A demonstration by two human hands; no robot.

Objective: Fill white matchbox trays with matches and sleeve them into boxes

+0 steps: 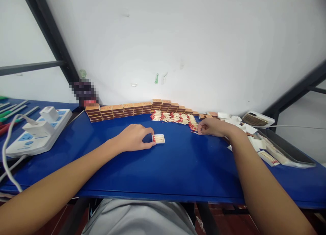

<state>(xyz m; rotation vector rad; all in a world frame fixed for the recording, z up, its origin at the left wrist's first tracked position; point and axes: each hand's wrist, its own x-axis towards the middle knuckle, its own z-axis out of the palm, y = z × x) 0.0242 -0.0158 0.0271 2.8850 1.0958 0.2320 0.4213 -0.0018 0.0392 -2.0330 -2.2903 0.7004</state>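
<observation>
My left hand (134, 137) rests on the blue table (173, 167), its fingers curled around the left end of a small open matchbox tray (158, 138) that holds red-tipped matches. My right hand (212, 127) lies further right with its fingers pinched together at the near end of a loose pile of red-tipped matches (175, 118); it seems to grip a few matches, though they are too small to be sure. Behind the pile, stacked brown matchboxes (119, 111) run in a row along the wall.
A white power strip (38, 133) with plugs and cables sits at the left, with green-handled tools (10, 113) beyond it. Empty white matchbox trays (254, 140), a phone (257, 119) and a dark tray (287, 148) crowd the right side.
</observation>
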